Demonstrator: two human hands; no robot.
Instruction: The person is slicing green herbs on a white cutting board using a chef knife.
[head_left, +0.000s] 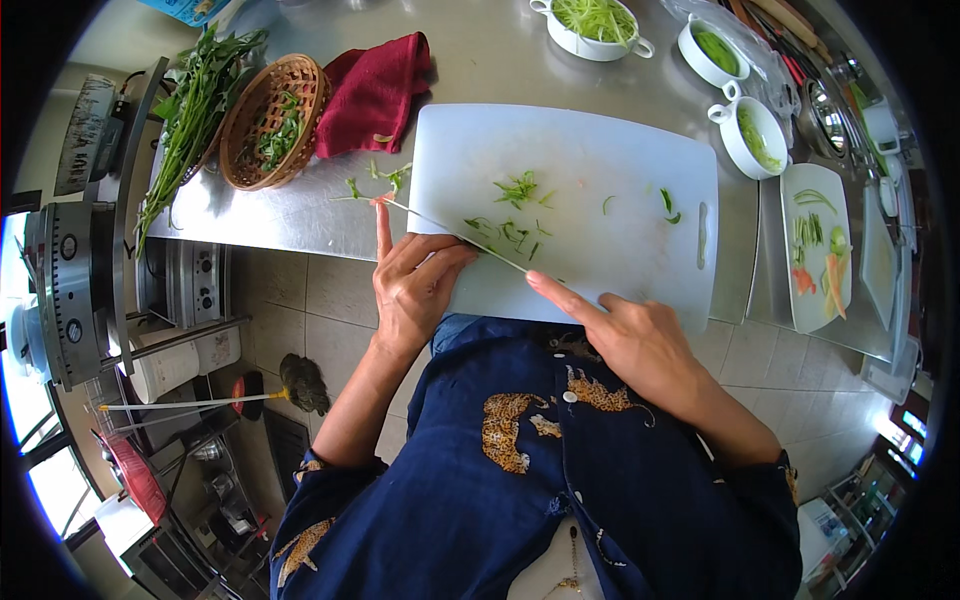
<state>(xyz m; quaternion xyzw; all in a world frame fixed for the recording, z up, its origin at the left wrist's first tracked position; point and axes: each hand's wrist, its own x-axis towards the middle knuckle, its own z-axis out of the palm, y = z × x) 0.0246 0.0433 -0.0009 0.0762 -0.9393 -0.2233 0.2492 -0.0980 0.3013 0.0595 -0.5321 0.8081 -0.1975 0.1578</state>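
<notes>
My right hand (637, 330) grips a knife (495, 256), its forefinger stretched along the blade's spine. The handle is hidden beneath that hand. Seen almost edge-on, the blade slants up and left across the white cutting board (637, 150). My left hand (416, 281) is at the board's near left edge, with bent fingertips against the blade and one finger pointing away to the left. Whether those fingertips hold anything is hidden. Beyond the blade lie cut green pieces (516, 189). Some green sprigs (390, 176) rest on the steel counter (487, 60), left of the board.
A wicker basket (232, 161) of leaves, a leafy green bunch (187, 127) and a red cloth (371, 90) lie left. White bowls of greens (596, 49) stand at the back and right. A white plate (817, 247) of vegetable pieces sits far right.
</notes>
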